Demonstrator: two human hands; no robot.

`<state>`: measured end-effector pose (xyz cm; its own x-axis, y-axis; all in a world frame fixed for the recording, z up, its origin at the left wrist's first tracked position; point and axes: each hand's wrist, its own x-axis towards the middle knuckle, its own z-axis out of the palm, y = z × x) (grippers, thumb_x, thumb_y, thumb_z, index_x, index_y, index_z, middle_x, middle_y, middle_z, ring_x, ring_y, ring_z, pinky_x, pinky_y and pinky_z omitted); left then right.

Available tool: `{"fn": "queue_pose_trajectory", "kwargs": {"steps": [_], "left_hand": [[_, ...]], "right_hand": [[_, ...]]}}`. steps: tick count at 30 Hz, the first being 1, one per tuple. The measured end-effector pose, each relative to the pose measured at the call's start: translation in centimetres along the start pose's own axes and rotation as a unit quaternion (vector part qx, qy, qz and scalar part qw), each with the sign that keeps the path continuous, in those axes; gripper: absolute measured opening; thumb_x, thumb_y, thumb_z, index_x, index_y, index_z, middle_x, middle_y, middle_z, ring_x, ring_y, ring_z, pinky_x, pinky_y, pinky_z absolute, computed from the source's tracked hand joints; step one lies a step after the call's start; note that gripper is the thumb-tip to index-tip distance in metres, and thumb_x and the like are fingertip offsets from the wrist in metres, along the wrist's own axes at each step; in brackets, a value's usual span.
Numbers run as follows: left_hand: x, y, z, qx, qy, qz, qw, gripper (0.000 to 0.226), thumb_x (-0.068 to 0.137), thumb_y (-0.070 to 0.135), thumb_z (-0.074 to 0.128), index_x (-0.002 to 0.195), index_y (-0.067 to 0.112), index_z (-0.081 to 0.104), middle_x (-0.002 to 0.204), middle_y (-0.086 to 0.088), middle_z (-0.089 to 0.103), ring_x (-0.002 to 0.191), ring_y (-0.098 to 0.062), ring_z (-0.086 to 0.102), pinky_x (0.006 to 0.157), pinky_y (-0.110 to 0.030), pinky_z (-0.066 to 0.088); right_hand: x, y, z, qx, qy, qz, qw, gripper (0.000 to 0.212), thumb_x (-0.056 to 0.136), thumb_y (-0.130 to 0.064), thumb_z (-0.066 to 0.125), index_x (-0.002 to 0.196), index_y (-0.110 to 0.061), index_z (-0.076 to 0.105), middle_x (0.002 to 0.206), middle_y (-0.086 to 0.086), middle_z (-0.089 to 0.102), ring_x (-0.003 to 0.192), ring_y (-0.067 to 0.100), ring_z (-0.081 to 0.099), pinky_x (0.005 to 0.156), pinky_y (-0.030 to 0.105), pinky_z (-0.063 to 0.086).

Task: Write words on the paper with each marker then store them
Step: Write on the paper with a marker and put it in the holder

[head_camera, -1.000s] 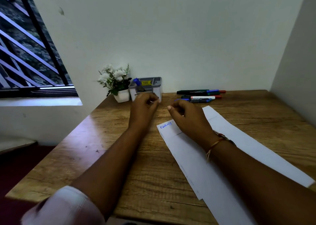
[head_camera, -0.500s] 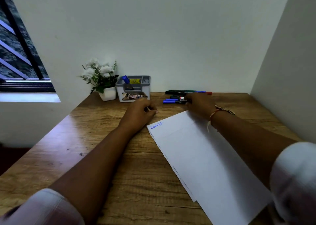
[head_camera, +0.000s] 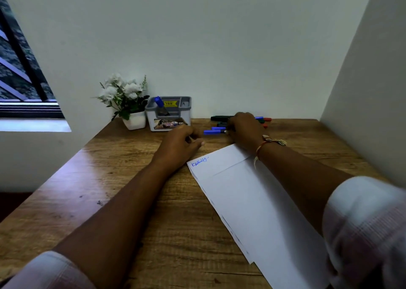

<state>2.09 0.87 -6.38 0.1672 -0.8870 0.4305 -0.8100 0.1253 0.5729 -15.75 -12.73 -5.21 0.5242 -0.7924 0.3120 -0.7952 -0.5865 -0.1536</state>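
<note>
Several markers [head_camera: 213,131] are lying by the wall [head_camera: 219,47]; right hand [head_camera: 243,127] is covering them, grip hidden, likely choosing the next. Left hand [head_camera: 182,145] is resting loosely curled, empty, beside the paper [head_camera: 252,201] to steady it.

A wooden surface [head_camera: 66,201] is sitting in a corner where a pale back wall [head_camera: 219,47] is meeting a side wall [head_camera: 373,80] at right. Daylight is coming through a barred window [head_camera: 22,80] at left, washing its white sill [head_camera: 33,125].

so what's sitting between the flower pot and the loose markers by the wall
In the head view, the grey organiser, with one blue marker standing in it.
</note>
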Motion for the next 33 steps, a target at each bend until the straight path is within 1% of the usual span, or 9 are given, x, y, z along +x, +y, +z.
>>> {"fn": "queue_pose_trajectory", "kwargs": {"steps": [4,7,10,13,18,23,27,31,33], "left_hand": [[0.0,0.4,-0.4,-0.075,0.048,-0.031,0.996,0.05,0.086,0.034,0.072,0.13,0.022,0.052,0.111,0.006,0.058,0.093,-0.005,0.057,0.071,-0.014,0.042],[-0.2,1.1,-0.5,-0.176,0.093,-0.048,0.979,0.051,0.09,0.041,0.065,0.135,0.027,0.045,0.111,0.006,0.061,0.1,-0.005,0.059,0.076,-0.019,0.046],[-0.6,2.2,-0.7,-0.275,0.103,-0.042,0.955,0.036,0.096,0.034,0.057,0.129,0.021,0.051,0.103,0.001,0.067,0.093,-0.004,0.067,0.075,-0.026,0.054],[-0.8,3.1,-0.9,-0.356,0.07,-0.038,0.931,0.023,0.098,0.017,0.055,0.116,0.004,0.059,0.095,-0.002,0.071,0.085,-0.004,0.07,0.066,-0.019,0.054],[-1.0,3.4,-0.7,-0.412,0.002,-0.047,0.91,0.017,0.093,0.009,0.061,0.107,-0.001,0.062,0.101,-0.013,0.074,0.095,-0.02,0.072,0.076,-0.026,0.058],[-1.1,3.8,0.2,-0.453,-0.054,-0.072,0.887,0.027,0.087,0.01,0.065,0.108,-0.007,0.062,0.103,-0.02,0.072,0.099,-0.032,0.07,0.086,-0.036,0.058],[-1.3,4.8,0.3,-0.492,-0.05,-0.083,0.865,0.028,0.086,0.015,0.062,0.105,-0.006,0.06,0.098,-0.017,0.074,0.094,-0.027,0.072,0.077,-0.028,0.059],[-1.4,4.9,0.3,-0.506,-0.047,-0.088,0.857,0.014,0.093,0.009,0.056,0.101,-0.001,0.061,0.098,-0.013,0.075,0.093,-0.023,0.072,0.076,-0.026,0.058],[-1.4,4.8,0.3,-0.516,-0.047,-0.089,0.851,0.012,0.095,0.009,0.054,0.101,0.002,0.061,0.102,-0.012,0.074,0.098,-0.022,0.071,0.078,-0.027,0.058]], "right_hand": [[-1.0,-2.4,-2.7,0.037,0.074,-0.021,0.996,0.019,0.098,-0.028,0.063,0.109,-0.016,0.073,0.106,0.009,0.072,0.104,0.032,0.063,0.083,0.036,0.042],[-3.4,-4.5,-4.8,0.091,0.099,-0.029,0.99,0.014,0.095,-0.025,0.066,0.106,-0.017,0.069,0.098,0.004,0.073,0.092,0.026,0.064,0.07,0.031,0.039],[-6.2,-5.6,-5.4,0.147,0.088,-0.035,0.985,0.013,0.091,-0.023,0.071,0.103,-0.019,0.071,0.09,-0.002,0.071,0.084,0.017,0.061,0.066,0.03,0.042],[-7.8,-5.5,-4.8,0.197,0.079,-0.035,0.977,0.014,0.09,-0.021,0.072,0.104,-0.021,0.071,0.093,-0.004,0.072,0.085,0.013,0.065,0.068,0.028,0.047],[-8.4,-4.4,-3.1,0.24,0.08,-0.075,0.965,0.017,0.098,-0.028,0.069,0.113,-0.024,0.074,0.083,-0.02,0.063,0.073,-0.003,0.059,0.066,0.006,0.039],[-8.5,-3.7,-2.2,0.285,0.067,-0.088,0.952,0.02,0.102,-0.026,0.062,0.113,-0.018,0.078,0.071,-0.022,0.058,0.07,-0.016,0.056,0.064,0.005,0.037],[-8.6,-3.5,-2.1,0.342,0.067,-0.08,0.934,0.025,0.102,-0.023,0.063,0.122,-0.019,0.077,0.08,-0.029,0.063,0.076,-0.021,0.057,0.069,0.002,0.037],[-8.6,-3.6,-2.2,0.381,0.039,-0.068,0.921,0.026,0.103,-0.026,0.062,0.125,-0.024,0.076,0.11,-0.024,0.074,0.101,-0.013,0.063,0.082,0.004,0.041],[-8.7,-3.5,-2.6,0.381,-0.004,-0.053,0.923,0.021,0.105,-0.025,0.058,0.103,-0.027,0.079,0.081,-0.035,0.069,0.079,-0.018,0.06,0.071,0.004,0.039]]}}
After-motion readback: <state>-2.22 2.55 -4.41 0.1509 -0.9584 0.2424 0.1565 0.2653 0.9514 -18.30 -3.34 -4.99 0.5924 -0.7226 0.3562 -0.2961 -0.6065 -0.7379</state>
